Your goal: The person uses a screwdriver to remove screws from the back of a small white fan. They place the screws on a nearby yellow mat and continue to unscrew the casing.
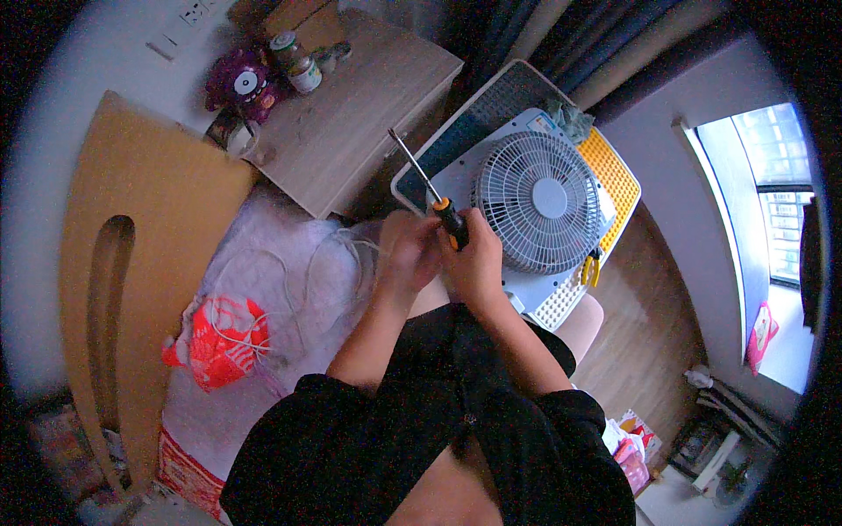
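Note:
A screwdriver (450,219) with a black and orange handle is gripped in my right hand (476,263), its long metal shaft tilted up to the left. Close beside it is my left hand (410,252), smeared by motion, so its fingers do not show clearly. Just right of my hands lies a box-type fan (502,145) with a round grey grille (535,206) facing up. It rests on a small table (624,171) with a patterned, partly yellow top. Pliers (593,270) with yellow handles lie at the fan's near right corner.
A wooden cabinet (368,96) stands at the far left, bearing a jar (304,74) and a purple toy (241,83). A pale cable (285,272) and a red-and-white bag (226,342) lie on the bed (197,412). A crumpled cloth (570,120) sits behind the fan.

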Available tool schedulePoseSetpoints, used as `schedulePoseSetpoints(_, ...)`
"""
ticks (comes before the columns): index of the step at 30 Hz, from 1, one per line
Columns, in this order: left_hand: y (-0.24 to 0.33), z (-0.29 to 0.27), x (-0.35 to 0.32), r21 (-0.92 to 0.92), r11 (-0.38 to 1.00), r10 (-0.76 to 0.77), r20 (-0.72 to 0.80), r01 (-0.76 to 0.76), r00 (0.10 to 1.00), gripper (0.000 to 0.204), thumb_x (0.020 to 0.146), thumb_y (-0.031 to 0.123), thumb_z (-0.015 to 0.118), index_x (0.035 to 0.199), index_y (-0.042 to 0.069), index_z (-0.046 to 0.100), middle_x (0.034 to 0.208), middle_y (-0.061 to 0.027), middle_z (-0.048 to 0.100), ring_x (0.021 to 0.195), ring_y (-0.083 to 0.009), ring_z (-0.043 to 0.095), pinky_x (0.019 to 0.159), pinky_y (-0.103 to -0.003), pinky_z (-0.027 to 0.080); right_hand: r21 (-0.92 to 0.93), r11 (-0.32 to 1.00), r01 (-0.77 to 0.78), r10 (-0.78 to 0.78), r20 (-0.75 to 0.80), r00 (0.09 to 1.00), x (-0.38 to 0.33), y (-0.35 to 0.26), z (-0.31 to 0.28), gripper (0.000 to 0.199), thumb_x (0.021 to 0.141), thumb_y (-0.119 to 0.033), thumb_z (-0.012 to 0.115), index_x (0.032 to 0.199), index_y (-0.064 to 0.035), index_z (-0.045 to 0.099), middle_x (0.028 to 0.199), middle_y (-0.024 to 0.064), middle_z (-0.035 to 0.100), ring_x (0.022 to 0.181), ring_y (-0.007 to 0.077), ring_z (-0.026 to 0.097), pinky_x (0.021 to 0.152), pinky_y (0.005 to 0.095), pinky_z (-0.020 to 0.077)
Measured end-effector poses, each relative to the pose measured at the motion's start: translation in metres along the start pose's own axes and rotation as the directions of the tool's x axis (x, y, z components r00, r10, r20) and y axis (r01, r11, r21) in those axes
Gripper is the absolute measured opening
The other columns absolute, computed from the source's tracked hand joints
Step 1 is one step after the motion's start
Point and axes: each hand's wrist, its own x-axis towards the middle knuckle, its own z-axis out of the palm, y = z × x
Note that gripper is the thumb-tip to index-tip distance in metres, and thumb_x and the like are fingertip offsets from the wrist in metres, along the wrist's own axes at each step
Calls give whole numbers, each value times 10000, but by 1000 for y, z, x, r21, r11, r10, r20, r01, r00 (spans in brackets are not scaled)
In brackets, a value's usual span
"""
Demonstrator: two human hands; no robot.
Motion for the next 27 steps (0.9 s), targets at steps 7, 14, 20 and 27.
schedulePoseSetpoints(7, -1, 1, -6, -133, 991, 12, 4, -11, 1000, 167, 826, 185, 509, 921, 50, 537, 850, -60, 576, 789, -191, 562, 745, -312, 465, -46, 998, 46, -42, 93, 995, -6, -13, -2, 292, 666, -79, 620, 921, -28, 486, 846, 176, 552, 800, 370, 542, 661, 407, 447)
schedulePoseSetpoints(14, -1, -26, 0, -258, 966, 7, 87, 16, 996, 193, 873, 308, 496, 787, 136, 497, 778, 12, 511, 768, -126, 512, 740, -260, 420, -96, 976, 194, -178, 152, 972, -10, -13, 21, 365, 657, -48, 601, 996, -29, 466, 921, 177, 550, 862, 372, 539, 716, 401, 451)
schedulePoseSetpoints(20, 9, -53, 1, -92, 992, 77, -148, -91, 986, 273, 880, 340, 461, 683, 152, 444, 681, 9, 481, 638, -113, 492, 608, -259, 420, 162, 968, 190, -213, 135, 968, -4, -29, 40, 255, 714, -68, 620, 929, -15, 493, 850, 178, 571, 748, 286, 582, 676, 341, 458)
schedulePoseSetpoints(27, 30, -65, 4, 216, 976, 78, -315, -8, 946, 276, 896, 263, 392, 672, 104, 424, 641, -24, 442, 597, -129, 454, 547, -248, 395, 622, 748, -230, 50, 293, 955, 0, -22, 33, 178, 761, -40, 620, 881, -23, 491, 808, 61, 577, 735, 116, 560, 670, 240, 450)
